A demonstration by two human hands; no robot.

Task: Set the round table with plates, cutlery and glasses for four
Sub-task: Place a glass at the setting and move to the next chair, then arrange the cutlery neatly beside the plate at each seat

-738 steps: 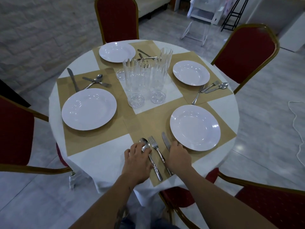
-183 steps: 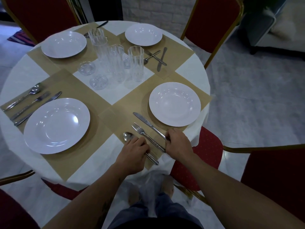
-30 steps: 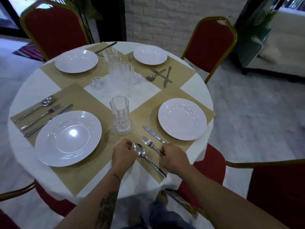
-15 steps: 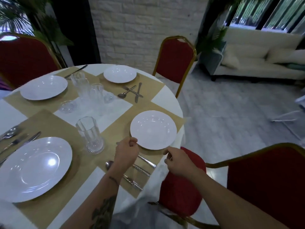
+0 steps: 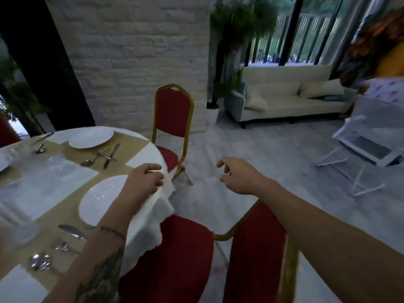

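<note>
The round table (image 5: pixel 150 224) with its white cloth and tan placemats fills the left side. My left hand (image 5: pixel 144 180) hovers over the right rim of the near white plate (image 5: pixel 100 197), fingers loosely curled, holding nothing. My right hand (image 5: pixel 238 176) hangs in the air off the table's edge, fingers apart and empty. A knife (image 5: pixel 72 230), fork (image 5: pixel 62 247) and spoon (image 5: pixel 39 261) lie in a row below the near plate. A blurred glass (image 5: pixel 19 226) stands at the left edge. The far plate (image 5: pixel 90 137) has untidy cutlery (image 5: pixel 102 156) beside it.
A red chair (image 5: pixel 258 248) with a gold frame stands under my right arm. Another red chair (image 5: pixel 172 119) is tucked in at the table's far side. A white sofa (image 5: pixel 288 97), a potted plant (image 5: pixel 218 92) and a white folding rack (image 5: pixel 367 145) stand further off.
The view has swung right and up toward the room. Both hands have lifted away from the near plate's rim, and my right hand has moved out past the table edge.
</note>
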